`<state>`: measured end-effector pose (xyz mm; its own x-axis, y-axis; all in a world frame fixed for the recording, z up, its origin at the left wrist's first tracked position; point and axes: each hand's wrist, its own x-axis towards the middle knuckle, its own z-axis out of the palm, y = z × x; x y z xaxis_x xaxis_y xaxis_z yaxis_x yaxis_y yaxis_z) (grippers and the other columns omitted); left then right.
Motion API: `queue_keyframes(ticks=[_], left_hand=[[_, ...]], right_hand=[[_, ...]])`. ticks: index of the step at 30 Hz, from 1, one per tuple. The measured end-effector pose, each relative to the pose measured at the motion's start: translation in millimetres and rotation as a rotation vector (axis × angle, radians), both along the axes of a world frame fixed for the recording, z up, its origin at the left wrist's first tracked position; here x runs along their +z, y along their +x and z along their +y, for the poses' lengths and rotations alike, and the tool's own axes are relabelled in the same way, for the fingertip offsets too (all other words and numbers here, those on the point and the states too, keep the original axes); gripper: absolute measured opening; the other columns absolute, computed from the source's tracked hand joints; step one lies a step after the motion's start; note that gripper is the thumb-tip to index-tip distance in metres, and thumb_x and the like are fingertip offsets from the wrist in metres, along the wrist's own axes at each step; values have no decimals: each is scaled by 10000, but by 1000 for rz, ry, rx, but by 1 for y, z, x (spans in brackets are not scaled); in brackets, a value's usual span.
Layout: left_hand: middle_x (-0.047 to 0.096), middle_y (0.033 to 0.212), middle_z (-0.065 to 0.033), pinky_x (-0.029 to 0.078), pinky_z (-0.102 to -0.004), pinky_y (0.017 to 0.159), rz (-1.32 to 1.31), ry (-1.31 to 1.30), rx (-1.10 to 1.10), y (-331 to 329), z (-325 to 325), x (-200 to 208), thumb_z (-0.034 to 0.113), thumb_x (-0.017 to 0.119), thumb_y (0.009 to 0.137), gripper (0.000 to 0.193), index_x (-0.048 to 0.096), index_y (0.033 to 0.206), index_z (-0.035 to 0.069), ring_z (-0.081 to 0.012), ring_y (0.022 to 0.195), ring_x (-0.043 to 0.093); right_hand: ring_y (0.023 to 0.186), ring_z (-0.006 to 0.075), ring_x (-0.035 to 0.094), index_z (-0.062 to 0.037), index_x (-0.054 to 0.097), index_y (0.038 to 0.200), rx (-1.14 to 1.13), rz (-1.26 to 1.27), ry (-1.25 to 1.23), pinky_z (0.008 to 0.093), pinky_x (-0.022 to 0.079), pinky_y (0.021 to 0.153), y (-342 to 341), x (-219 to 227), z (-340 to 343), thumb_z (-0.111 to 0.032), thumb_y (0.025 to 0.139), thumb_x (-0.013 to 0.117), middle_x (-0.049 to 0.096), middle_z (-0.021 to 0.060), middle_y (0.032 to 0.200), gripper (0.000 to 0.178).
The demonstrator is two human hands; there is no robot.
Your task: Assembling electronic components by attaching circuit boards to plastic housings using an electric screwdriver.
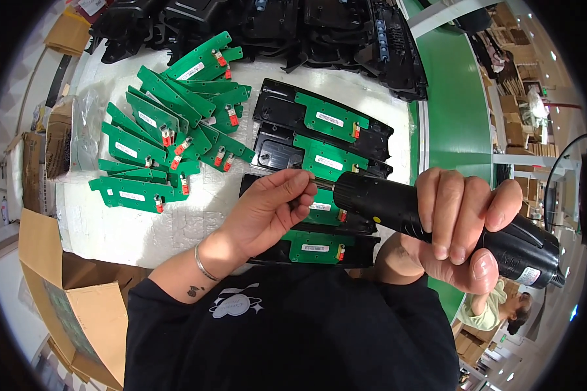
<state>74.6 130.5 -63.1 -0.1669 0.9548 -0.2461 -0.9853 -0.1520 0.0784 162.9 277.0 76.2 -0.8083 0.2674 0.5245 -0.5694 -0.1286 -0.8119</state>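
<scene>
My right hand (460, 225) is wrapped round a black electric screwdriver (385, 199), held nearly level with its bit toward the left. At the tip of that bit, the fingers of my left hand (284, 202) are pinched together; whether a screw sits between them is too small to make out. Below the hands, several black plastic housings (274, 156) lie in a column, each carrying a green circuit board (329, 119) with a white label and a red-and-white connector. My hands and the screwdriver partly cover the third housing.
A loose heap of green circuit boards (169, 117) lies on the white foam surface (78, 231) at left. More black plastic housings (254, 23) are piled along the far side. An open cardboard box (98, 313) stands at lower left. Beyond the green surface (450, 98), another person (492, 309) is at right.
</scene>
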Motion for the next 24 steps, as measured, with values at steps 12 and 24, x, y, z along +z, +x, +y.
queue_keyframes(ticks=[12,24], left_hand=[[500,1132,-188,351,-332,992,-62,-126,-131,23,-3,16,226,438,919,432,377,1191,-103,-281,1115,470],[592,953,-106,486,-259,772,289,-77,-206,19,-12,13,135,430,921,184,506,1042,19,-177,884,594]], right_hand=[[465,114,344,-13,461,923,-344,-127,-17,278,314,488,-60,-54,-1,-64,678,465,392,22,567,250],[512,94,465,10,476,885,-146,-167,-70,216,397,493,-68,-70,12,45,667,527,501,35,636,226]])
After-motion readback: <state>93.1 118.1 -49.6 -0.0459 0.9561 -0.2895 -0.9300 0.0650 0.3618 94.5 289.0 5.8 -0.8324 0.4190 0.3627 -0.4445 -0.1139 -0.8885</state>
